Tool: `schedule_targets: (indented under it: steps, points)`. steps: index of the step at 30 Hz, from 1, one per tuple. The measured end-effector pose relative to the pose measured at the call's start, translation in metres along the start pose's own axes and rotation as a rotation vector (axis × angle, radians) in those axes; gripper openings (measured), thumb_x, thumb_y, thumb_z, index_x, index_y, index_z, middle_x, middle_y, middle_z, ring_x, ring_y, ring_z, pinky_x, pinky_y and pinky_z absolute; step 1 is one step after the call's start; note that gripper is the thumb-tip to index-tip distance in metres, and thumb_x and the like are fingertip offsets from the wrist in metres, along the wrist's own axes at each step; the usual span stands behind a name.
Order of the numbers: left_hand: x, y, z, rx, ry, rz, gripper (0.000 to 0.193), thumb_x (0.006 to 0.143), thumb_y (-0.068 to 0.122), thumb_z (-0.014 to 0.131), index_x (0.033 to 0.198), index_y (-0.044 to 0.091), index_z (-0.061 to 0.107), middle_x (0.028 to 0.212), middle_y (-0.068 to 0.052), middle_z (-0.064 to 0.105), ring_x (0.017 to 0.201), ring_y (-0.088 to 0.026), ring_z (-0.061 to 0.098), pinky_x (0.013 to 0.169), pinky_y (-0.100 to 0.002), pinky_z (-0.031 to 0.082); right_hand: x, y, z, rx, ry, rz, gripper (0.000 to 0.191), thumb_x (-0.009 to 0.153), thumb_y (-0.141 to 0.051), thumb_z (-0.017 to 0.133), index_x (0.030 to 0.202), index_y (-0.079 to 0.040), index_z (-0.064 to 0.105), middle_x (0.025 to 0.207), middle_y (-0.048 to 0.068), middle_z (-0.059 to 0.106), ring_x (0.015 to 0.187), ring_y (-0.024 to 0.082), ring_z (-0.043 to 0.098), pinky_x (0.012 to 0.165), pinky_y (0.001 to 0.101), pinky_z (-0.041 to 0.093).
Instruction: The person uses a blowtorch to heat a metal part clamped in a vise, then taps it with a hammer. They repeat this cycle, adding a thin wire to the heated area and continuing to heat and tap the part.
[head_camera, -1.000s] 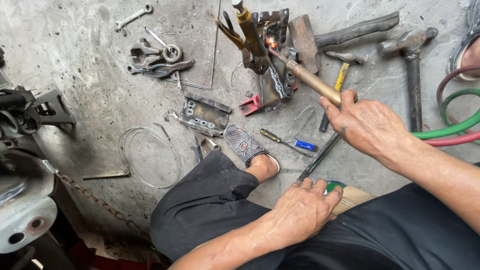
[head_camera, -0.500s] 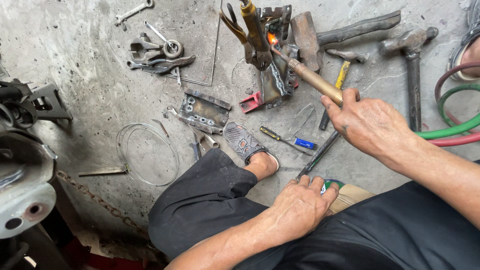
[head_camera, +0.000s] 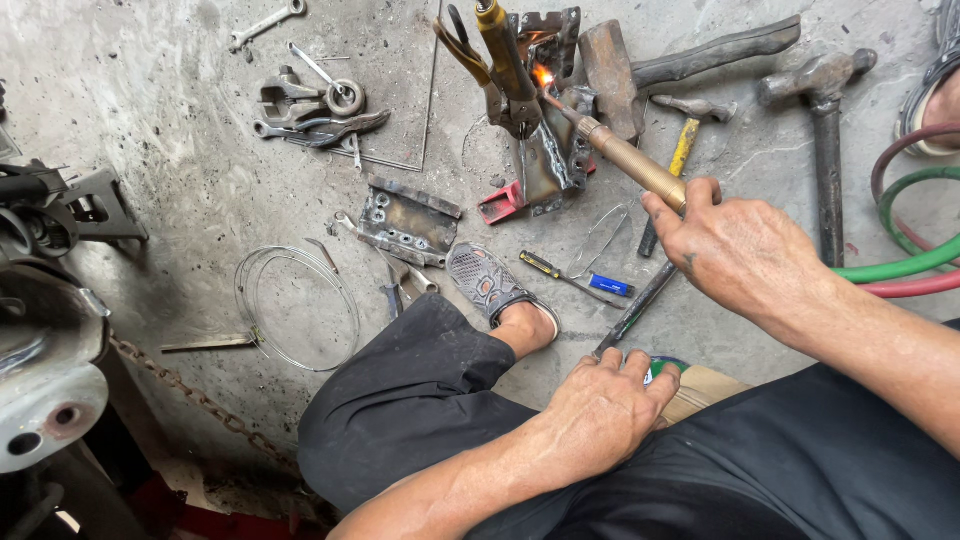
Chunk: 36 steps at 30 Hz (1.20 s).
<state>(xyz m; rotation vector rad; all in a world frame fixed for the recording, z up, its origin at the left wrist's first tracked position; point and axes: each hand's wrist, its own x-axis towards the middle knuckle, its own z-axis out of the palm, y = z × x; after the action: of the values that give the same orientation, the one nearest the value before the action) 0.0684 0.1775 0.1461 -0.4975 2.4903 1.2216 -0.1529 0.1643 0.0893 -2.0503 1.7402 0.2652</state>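
Observation:
My right hand (head_camera: 735, 250) grips the brass body of a gas torch (head_camera: 630, 162). Its small orange flame (head_camera: 543, 76) plays on a rusty metal workpiece (head_camera: 548, 150) that stands on the concrete floor, clamped in yellow-handled pliers (head_camera: 490, 70). My left hand (head_camera: 605, 410) rests on my knee, fingers curled over a green-and-white object (head_camera: 662, 368); a dark rod (head_camera: 632, 310) lies just beyond the fingertips. My foot in a grey sandal (head_camera: 490, 282) sits below the workpiece.
Hammers (head_camera: 825, 90) lie at the upper right, and green and red hoses (head_camera: 915, 265) run off to the right. A screwdriver (head_camera: 555, 272), a blue lighter (head_camera: 610, 286), a bolted plate (head_camera: 408, 220), wire coil (head_camera: 297, 305), wrenches (head_camera: 315, 105) and a machine part (head_camera: 45, 370) surround me.
The view has shifted slightly. My right hand keeps the torch flame on the workpiece, and my left hand stays on my knee.

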Motion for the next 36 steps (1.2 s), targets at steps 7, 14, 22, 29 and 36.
schedule_targets:
  steps: [7,14,22,29,36]
  points:
    - [0.0,0.0,0.0,0.006,-0.011,0.002,0.048,0.087,0.016,0.066,0.132,0.001,0.062,0.102,-0.02,0.066,0.09,-0.038,0.066,0.073,-0.05,0.054,0.008,0.003,0.009,0.023,0.007,-0.004,0.055,0.091,-0.01,0.054,0.146,-0.005,0.053,0.088,0.025,0.06,0.052,0.03,0.071,0.046,0.0373,0.06]
    - [-0.001,0.002,-0.001,0.007,-0.005,0.006,0.048,0.086,0.02,0.068,0.13,0.001,0.062,0.101,-0.02,0.066,0.091,-0.038,0.066,0.072,-0.05,0.054,0.014,0.003,0.012,-0.015,0.052,-0.019,0.053,0.091,-0.011,0.054,0.145,-0.007,0.055,0.09,0.026,0.06,0.051,0.03,0.07,0.044,0.0377,0.059]
    - [-0.003,-0.001,0.004,0.037,-0.028,0.0,0.049,0.086,0.012,0.065,0.133,0.002,0.061,0.102,-0.02,0.066,0.091,-0.037,0.067,0.072,-0.049,0.054,0.008,0.001,0.005,0.017,0.036,-0.019,0.051,0.095,-0.011,0.052,0.145,-0.005,0.054,0.084,0.022,0.06,0.051,0.03,0.07,0.045,0.0386,0.059]
    - [0.0,-0.001,0.008,0.057,-0.036,-0.004,0.053,0.084,0.013,0.065,0.135,0.002,0.06,0.103,-0.02,0.066,0.092,-0.037,0.066,0.072,-0.049,0.054,-0.002,0.002,0.0,0.028,0.028,-0.007,0.049,0.096,-0.013,0.053,0.144,-0.004,0.054,0.083,0.02,0.06,0.052,0.03,0.07,0.045,0.0388,0.059]
    - [0.005,0.0,0.01,0.083,-0.058,-0.011,0.053,0.086,0.016,0.066,0.136,0.003,0.058,0.105,-0.02,0.066,0.094,-0.037,0.066,0.073,-0.049,0.055,-0.008,0.004,0.0,0.02,0.022,-0.012,0.052,0.094,-0.012,0.053,0.146,-0.004,0.052,0.084,0.021,0.06,0.052,0.029,0.07,0.044,0.0376,0.059]
